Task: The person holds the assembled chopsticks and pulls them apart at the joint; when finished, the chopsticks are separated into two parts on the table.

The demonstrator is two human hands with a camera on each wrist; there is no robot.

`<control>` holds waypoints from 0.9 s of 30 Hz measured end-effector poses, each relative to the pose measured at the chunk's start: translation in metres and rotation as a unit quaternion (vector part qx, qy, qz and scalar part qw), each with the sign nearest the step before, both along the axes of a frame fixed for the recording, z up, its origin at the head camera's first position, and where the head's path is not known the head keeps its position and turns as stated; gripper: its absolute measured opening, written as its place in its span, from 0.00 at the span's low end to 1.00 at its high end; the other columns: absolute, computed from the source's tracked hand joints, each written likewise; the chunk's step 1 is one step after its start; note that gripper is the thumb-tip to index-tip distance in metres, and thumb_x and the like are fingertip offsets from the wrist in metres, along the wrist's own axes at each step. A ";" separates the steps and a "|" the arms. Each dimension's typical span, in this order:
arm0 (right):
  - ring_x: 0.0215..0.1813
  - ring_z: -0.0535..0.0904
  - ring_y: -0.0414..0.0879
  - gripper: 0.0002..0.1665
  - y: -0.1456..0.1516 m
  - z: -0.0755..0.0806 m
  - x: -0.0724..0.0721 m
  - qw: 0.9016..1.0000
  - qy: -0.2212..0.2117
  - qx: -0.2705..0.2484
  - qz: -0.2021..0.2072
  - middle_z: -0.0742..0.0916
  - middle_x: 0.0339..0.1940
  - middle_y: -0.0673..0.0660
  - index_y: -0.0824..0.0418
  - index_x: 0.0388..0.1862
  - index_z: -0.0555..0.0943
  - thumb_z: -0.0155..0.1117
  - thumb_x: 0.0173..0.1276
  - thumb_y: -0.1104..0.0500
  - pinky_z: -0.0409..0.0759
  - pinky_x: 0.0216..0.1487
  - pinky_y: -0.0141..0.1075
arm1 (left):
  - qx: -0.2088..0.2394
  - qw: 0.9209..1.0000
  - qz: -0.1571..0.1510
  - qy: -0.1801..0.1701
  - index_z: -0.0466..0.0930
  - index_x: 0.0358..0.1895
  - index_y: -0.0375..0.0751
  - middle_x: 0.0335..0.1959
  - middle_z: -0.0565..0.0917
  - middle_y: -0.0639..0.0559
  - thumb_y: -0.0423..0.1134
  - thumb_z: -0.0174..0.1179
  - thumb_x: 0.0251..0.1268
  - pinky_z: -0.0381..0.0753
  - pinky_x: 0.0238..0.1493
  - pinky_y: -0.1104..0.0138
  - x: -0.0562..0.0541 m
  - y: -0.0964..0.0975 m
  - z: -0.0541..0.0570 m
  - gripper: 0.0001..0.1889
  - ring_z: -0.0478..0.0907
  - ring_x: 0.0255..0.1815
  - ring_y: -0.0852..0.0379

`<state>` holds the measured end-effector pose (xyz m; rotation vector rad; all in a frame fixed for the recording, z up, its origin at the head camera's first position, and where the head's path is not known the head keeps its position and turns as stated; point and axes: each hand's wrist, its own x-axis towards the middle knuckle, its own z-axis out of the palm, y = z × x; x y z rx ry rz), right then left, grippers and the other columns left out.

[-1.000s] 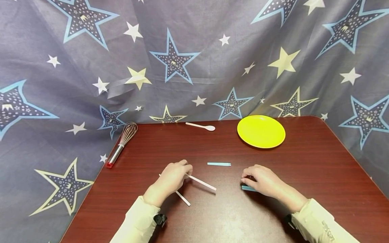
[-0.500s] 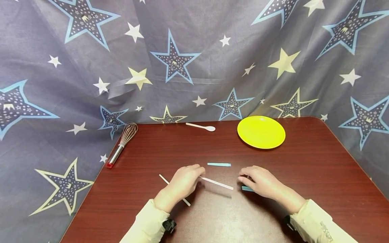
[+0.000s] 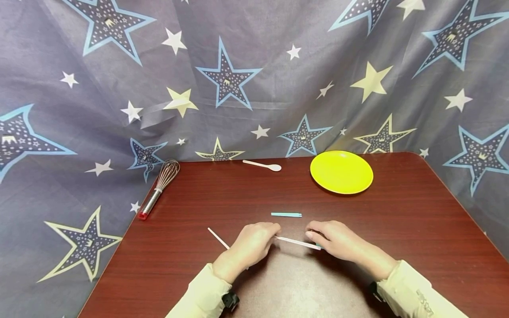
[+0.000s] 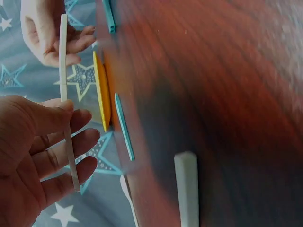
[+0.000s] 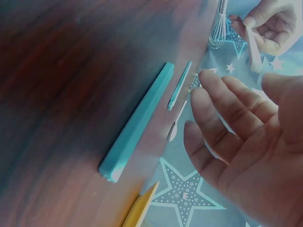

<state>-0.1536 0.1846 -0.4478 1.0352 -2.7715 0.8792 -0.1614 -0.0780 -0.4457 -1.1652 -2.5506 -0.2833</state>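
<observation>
We see the white stick [image 3: 298, 243] above the bench [image 3: 222, 190], pinched in the left hand [image 3: 250, 245], its long axis left to right, free end near the right hand [image 3: 341, 239], whose loose fingers hold nothing.

We see a dark red-brown, wood-grained tabletop [image 3: 421, 221], shiny at the near side. Along its left edge lies a wire whisk [image 3: 159, 188], its red end toward us. A white spoon [image 3: 262, 165] rests near the back edge, a yellow plate [image 3: 341, 172] toward the back right. Around the middle we find a light blue stick [image 3: 286, 214], a second blue stick [image 5: 137, 123] closer to us, and a slanting white stick [image 3: 218, 238] farther left.
</observation>
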 end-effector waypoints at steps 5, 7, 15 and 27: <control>0.30 0.73 0.32 0.09 -0.004 0.001 0.001 1.000 0.009 0.000 0.003 0.80 0.29 0.37 0.52 0.39 0.81 0.54 0.76 0.53 0.75 0.35 0.35 | 0.011 1.000 -0.002 -0.001 0.70 0.27 0.49 0.23 0.76 0.60 0.35 0.63 0.61 0.76 0.27 0.64 0.003 0.007 -0.003 0.10 0.79 0.27 0.58; 0.31 0.75 0.32 0.09 -0.006 0.001 0.002 1.000 0.008 0.000 0.008 0.82 0.31 0.37 0.53 0.41 0.82 0.55 0.75 0.54 0.76 0.36 0.36 | 0.014 1.000 -0.002 -0.003 0.71 0.28 0.49 0.23 0.76 0.59 0.36 0.63 0.62 0.76 0.27 0.64 0.003 0.010 -0.003 0.10 0.79 0.27 0.58; 0.30 0.74 0.33 0.07 -0.012 0.003 0.004 0.999 -0.028 -0.003 0.020 0.83 0.32 0.41 0.55 0.45 0.82 0.59 0.71 0.58 0.76 0.35 0.34 | 0.015 1.000 -0.001 -0.016 0.72 0.28 0.48 0.23 0.76 0.59 0.38 0.64 0.62 0.76 0.24 0.64 0.007 0.017 -0.002 0.09 0.79 0.26 0.58; 0.30 0.74 0.32 0.04 -0.017 0.002 0.006 0.998 -0.048 -0.018 0.035 0.83 0.30 0.39 0.52 0.40 0.82 0.65 0.68 0.59 0.74 0.33 0.32 | 0.032 0.999 0.004 -0.026 0.73 0.29 0.48 0.25 0.78 0.59 0.37 0.66 0.59 0.76 0.26 0.64 0.005 0.019 -0.005 0.08 0.80 0.26 0.59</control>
